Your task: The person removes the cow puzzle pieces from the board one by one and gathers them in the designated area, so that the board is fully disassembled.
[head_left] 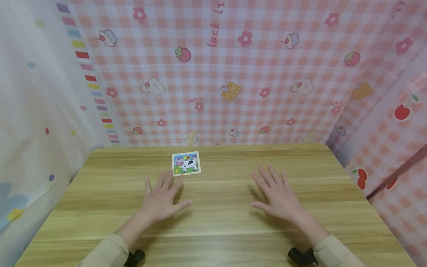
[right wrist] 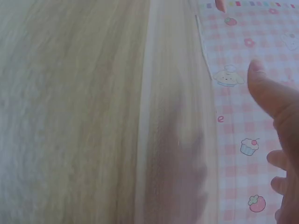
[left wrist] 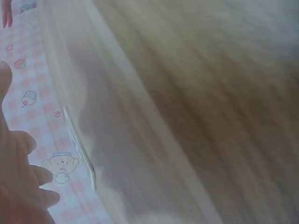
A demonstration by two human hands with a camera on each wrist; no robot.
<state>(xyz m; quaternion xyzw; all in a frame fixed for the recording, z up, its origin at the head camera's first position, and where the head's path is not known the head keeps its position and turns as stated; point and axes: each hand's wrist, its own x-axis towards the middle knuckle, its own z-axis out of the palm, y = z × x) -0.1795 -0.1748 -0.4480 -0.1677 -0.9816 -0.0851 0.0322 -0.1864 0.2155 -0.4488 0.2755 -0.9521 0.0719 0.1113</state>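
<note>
A small square cow picture, perhaps a puzzle or card (head_left: 186, 164), lies flat toward the back of the table, left of centre. My left hand (head_left: 161, 200) hovers just in front of it with fingers spread, its fingertips close to the picture's near edge in the head view. On the other side, my right hand (head_left: 278, 194) is held over the table with fingers spread and nothing in it. In the left wrist view the picture (left wrist: 80, 149) shows as a thin pale slab beyond the left hand (left wrist: 21, 172). The right wrist view catches the right thumb and fingertips (right wrist: 275, 98).
The wooden table (head_left: 220, 215) has light and dark grain bands. Behind it hangs a pink checked curtain (head_left: 213, 74); a white curtain (head_left: 43, 111) borders the left and a cherry-print one (head_left: 393, 155) the right. Black wrist-camera parts (head_left: 301, 256) sit under both wrists.
</note>
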